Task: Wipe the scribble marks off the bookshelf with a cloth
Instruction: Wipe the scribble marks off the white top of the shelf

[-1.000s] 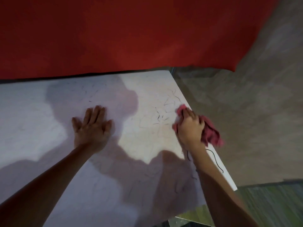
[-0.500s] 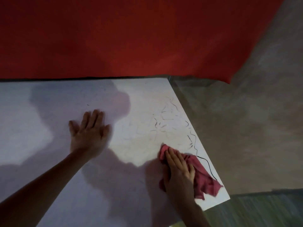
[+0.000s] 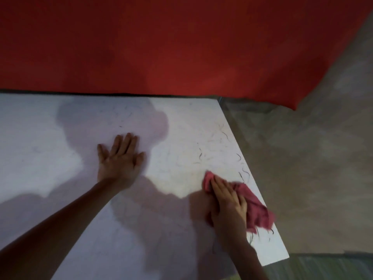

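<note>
The white top of the bookshelf [image 3: 60,158] fills the lower left of the head view. Dark scribble marks [image 3: 222,152] curl across its right part, near the right edge. A crumpled pink cloth [image 3: 256,209] lies on the shelf close to that edge. My right hand [image 3: 228,203] presses flat on the cloth with straight fingers, and the cloth sticks out to the right of it. My left hand [image 3: 119,160] rests flat on the bare shelf top to the left, fingers spread.
A red curtain or cloth [image 3: 161,47] hangs behind the shelf's far edge. A grey concrete floor [image 3: 312,168] lies beyond the shelf's right edge, with a greenish mat [image 3: 323,267] at the bottom right. Shadows of my head and arms fall on the shelf.
My right hand swept the cloth from the far scribbles back toward me along the right edge, then slid slightly right. The left hand stayed flat in place.
</note>
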